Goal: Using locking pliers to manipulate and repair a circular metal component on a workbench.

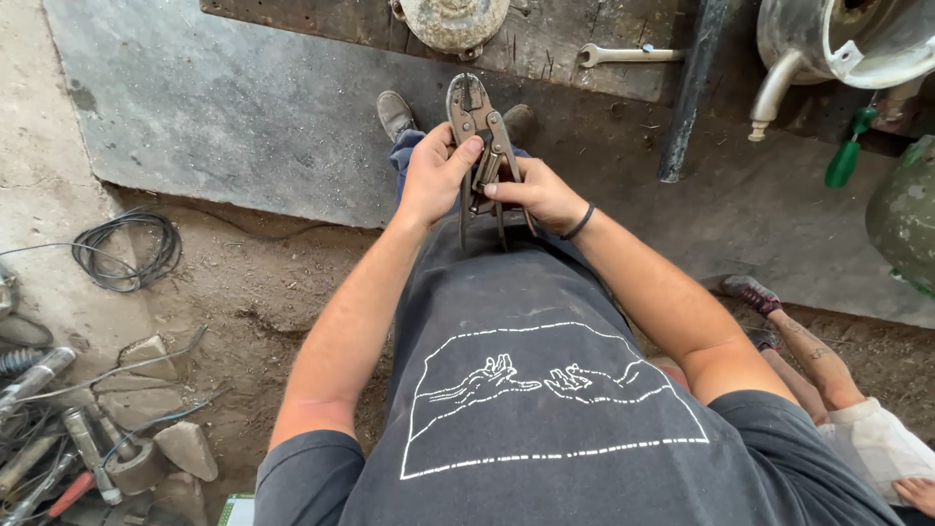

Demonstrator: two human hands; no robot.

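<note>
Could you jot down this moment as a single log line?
left hand: grips rusty pliers | right hand: holds pliers handles | pliers: head pointing away, over lap | nearby: wrench on bench, cable coil on floor

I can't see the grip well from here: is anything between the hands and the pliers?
Nothing visible. The left hand and right hand both hold the pliers directly, fingers on the handles, above the person's lap. The wrench and screwdriver lie well off to the right.

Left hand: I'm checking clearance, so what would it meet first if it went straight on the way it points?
The left hand points past the rusty pliers; likely the person's shoe first, though depth is unclear.
</note>
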